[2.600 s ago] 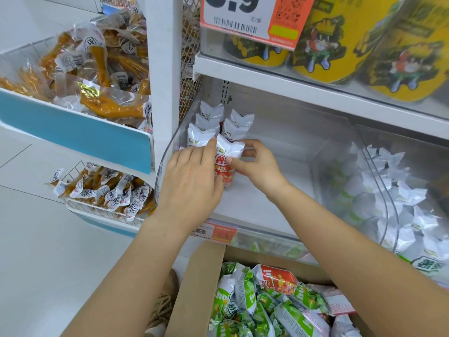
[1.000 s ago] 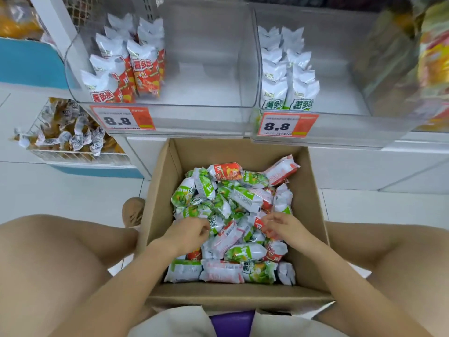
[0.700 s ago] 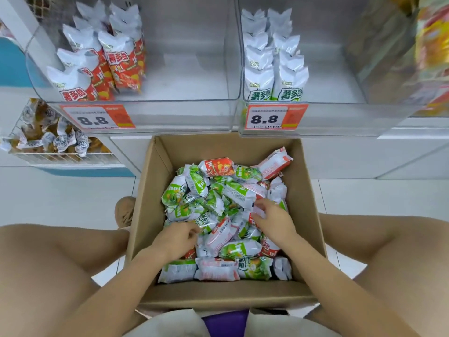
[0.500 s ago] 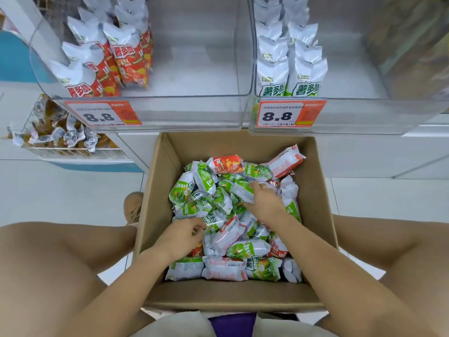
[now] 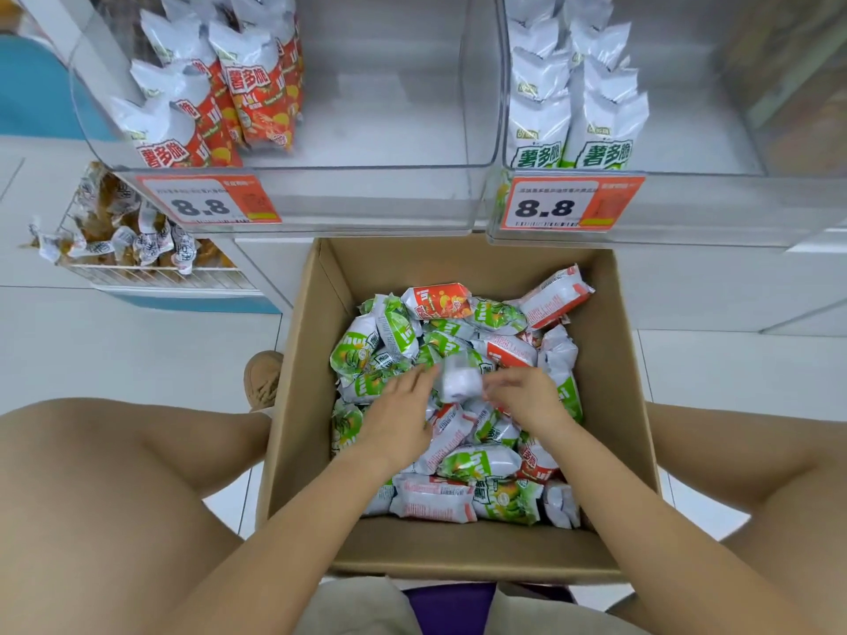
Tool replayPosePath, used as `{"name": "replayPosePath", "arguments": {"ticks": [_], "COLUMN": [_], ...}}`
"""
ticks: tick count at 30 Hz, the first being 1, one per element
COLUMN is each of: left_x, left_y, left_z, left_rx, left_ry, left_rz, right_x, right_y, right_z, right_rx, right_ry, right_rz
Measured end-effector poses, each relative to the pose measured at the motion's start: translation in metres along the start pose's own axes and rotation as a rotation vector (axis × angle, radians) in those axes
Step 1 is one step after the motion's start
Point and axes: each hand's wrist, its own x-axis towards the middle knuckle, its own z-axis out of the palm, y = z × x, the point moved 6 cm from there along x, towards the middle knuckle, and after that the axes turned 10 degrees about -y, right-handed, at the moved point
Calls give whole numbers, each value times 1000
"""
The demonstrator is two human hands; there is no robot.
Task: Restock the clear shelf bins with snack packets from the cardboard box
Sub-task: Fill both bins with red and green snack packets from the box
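Observation:
The cardboard box (image 5: 458,552) sits open on the floor between my knees, full of several green and red snack packets (image 5: 476,460). Both hands are inside it. My right hand (image 5: 527,398) pinches the right edge of a blurred white packet (image 5: 460,380) lifted just above the pile. My left hand (image 5: 396,417) reaches in with straight fingers touching that packet's left edge. Above, the left clear bin (image 5: 366,194) holds upright red packets (image 5: 250,84) on its left side. The right clear bin (image 5: 710,208) holds upright green packets (image 5: 573,112) on its left side.
Orange 8.8 price tags (image 5: 208,203) hang on both bin fronts. A wire basket of brown wrapped snacks (image 5: 133,249) stands low at the left. My bare knees flank the box, and a tan shoe (image 5: 263,378) touches its left wall.
My right hand has pulled back from the far green packets to the box's middle, bringing a packet up. My left hand moved forward to meet it.

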Motion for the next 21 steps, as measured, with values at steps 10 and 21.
{"name": "replayPosePath", "arguments": {"ticks": [10,21], "left_x": [11,53], "left_y": [1,17], "left_z": [13,29], "left_rx": [56,220], "left_ry": [1,-82], "left_rz": [-54,-14], "right_x": [-10,-28], "right_y": [6,29], "right_z": [3,2], "right_rx": [-33,-76], "right_ry": [-39,-18], "right_rz": [32,11]}}
